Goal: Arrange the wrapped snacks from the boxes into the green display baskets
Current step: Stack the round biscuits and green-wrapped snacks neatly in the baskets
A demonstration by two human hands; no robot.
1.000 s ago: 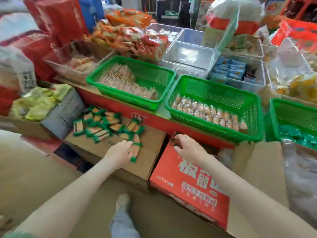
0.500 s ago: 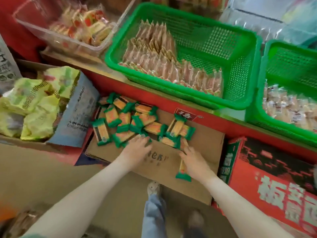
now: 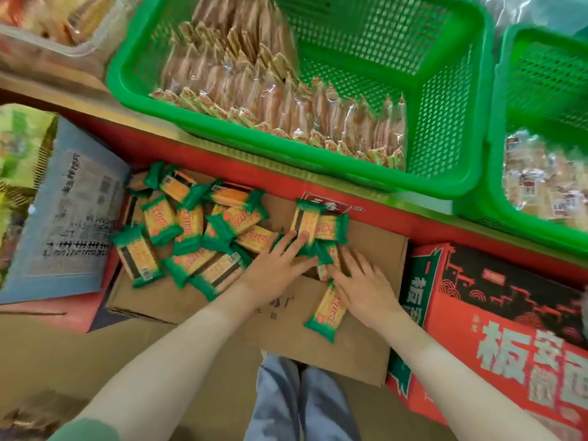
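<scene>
Two hands rest on the cardboard box (image 3: 178,302). Your left hand (image 3: 276,269) lies flat, fingers straight, pressing the green-and-orange wrapped snacks (image 3: 191,230). Your right hand (image 3: 366,292), fingers spread and straight, touches a packet just beside it. Both are open. Most snacks are heaped on the box's left part. On the counter (image 3: 413,221) behind, a green basket (image 3: 445,178) holds rows of clear-wrapped snacks.

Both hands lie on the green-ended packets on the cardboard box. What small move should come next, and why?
Probably curl both hands together around the few packets between them. The left hand and right hand rest flat on the green-ended packets, holding none, and the green basket above shows bare mesh floor.
</scene>
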